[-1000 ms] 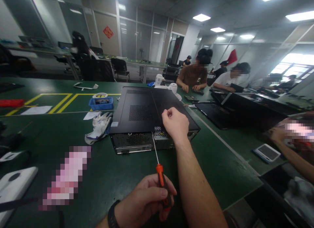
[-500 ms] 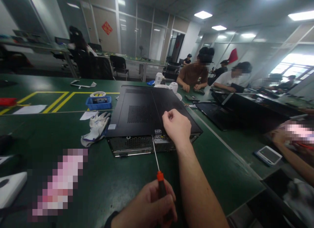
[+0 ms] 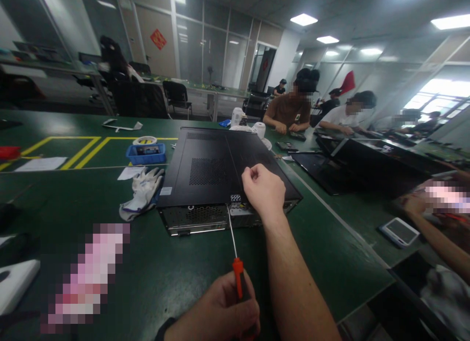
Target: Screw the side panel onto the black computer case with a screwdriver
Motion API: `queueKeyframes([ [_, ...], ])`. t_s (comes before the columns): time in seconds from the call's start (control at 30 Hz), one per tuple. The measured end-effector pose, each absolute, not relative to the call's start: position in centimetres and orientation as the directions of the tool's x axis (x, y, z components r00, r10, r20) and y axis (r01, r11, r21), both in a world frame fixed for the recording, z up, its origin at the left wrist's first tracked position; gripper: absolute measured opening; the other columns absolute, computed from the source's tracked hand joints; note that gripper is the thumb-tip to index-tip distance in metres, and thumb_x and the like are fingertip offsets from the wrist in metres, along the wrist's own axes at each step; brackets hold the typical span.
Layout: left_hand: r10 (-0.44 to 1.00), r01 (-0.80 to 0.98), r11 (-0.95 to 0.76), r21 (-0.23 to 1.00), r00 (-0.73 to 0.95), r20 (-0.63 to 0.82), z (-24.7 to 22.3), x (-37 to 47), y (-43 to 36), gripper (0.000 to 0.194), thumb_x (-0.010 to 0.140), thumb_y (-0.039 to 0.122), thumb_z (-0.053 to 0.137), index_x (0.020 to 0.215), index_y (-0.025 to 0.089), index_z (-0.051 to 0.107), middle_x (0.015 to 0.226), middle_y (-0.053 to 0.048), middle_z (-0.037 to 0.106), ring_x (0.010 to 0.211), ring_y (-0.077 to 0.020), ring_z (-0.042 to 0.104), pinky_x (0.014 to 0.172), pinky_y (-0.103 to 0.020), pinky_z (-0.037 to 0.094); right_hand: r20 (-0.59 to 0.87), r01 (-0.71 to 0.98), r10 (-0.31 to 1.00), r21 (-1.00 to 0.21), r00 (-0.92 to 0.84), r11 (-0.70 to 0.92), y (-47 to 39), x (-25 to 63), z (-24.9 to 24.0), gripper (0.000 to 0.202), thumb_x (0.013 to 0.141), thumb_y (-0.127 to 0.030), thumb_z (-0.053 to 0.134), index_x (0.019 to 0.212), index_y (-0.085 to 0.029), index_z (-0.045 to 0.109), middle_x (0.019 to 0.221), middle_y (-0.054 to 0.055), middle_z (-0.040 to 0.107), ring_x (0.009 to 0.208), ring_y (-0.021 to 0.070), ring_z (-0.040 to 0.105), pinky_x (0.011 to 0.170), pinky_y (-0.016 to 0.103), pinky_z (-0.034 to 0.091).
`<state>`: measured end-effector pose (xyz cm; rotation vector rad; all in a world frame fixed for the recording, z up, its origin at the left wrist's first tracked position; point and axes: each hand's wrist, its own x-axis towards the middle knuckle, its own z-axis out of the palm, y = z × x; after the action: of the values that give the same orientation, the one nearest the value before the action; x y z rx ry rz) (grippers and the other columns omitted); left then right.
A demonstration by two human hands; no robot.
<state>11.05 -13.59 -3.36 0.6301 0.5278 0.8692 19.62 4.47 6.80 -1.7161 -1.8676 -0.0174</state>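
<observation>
A black desktop computer case lies flat on the green table, its rear panel facing me. My left hand is wrapped round the red and black handle of a screwdriver. The screwdriver's thin shaft runs up to the top edge of the rear panel, near the middle; the tip is too small to make out there. On top of the case, near that edge, rests my right hand with its fingers curled closed. Whether anything is inside those fingers is hidden.
Left of the case lie white gloves, a blue bin and a tape roll. At right are a dark flat panel and a scale-like device, near another person's arm. Co-workers sit beyond.
The screwdriver handle has turned slightly in my left hand, showing more of its red side. My right hand stays on the case. The view has shifted a little.
</observation>
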Motion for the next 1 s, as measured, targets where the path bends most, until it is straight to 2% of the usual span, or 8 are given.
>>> queueKeyframes([
  [0.2,0.831,-0.547,0.472,0.691,0.538,-0.142,-3.9,11.2,-13.4,0.046,0.072,0.052,0.080,0.081,0.018,0.050,0.065,0.001,0.063,0.045,-0.0052,0.049,0.048,-0.018,0.033,0.430,0.912,0.903,-0.374,0.009,0.169,4.7,19.7,6.7,0.029,0.093,-0.045,0.050,0.079,-0.025,0.066,0.073,0.000,0.066,0.068,0.0178,0.058,0.061,0.028,0.030],
  [0.4,0.813,-0.560,0.512,0.652,0.561,-0.158,-3.2,10.9,-13.4,0.039,0.072,0.043,0.082,0.084,0.014,0.059,0.068,-0.001,0.064,0.050,-0.0059,0.052,0.049,-0.019,0.036,0.404,0.913,0.915,-0.377,0.011,0.156,4.7,19.6,6.9,0.030,0.094,-0.045,0.050,0.079,-0.024,0.067,0.073,0.000,0.067,0.068,0.0172,0.059,0.062,0.027,0.030],
  [0.7,0.799,-0.566,0.548,0.616,0.573,-0.184,-2.9,10.1,-13.3,0.037,0.070,0.040,0.084,0.087,0.013,0.065,0.073,-0.003,0.067,0.052,-0.0086,0.059,0.051,-0.020,0.042,0.409,0.913,0.912,-0.375,0.008,0.160,4.5,19.6,7.0,0.028,0.094,-0.044,0.051,0.079,-0.025,0.066,0.072,-0.001,0.066,0.067,0.0166,0.058,0.060,0.027,0.027],
  [0.87,0.780,-0.535,0.573,0.621,0.588,-0.213,-2.3,10.1,-13.2,0.039,0.067,0.040,0.085,0.089,0.012,0.069,0.075,-0.005,0.070,0.055,-0.0102,0.062,0.052,-0.021,0.044,0.405,0.914,0.914,-0.377,0.015,0.152,4.5,19.5,7.1,0.029,0.093,-0.044,0.051,0.078,-0.025,0.066,0.070,-0.001,0.065,0.065,0.0169,0.057,0.059,0.028,0.025],
  [1.0,0.778,-0.540,0.564,0.624,0.601,-0.184,-2.6,10.1,-13.1,0.040,0.069,0.043,0.085,0.087,0.013,0.066,0.078,-0.006,0.072,0.055,-0.0099,0.063,0.054,-0.021,0.046,0.391,0.917,0.920,-0.374,0.022,0.137,4.5,19.4,7.1,0.029,0.093,-0.045,0.051,0.078,-0.025,0.066,0.071,-0.001,0.066,0.065,0.0171,0.057,0.059,0.028,0.025],
])
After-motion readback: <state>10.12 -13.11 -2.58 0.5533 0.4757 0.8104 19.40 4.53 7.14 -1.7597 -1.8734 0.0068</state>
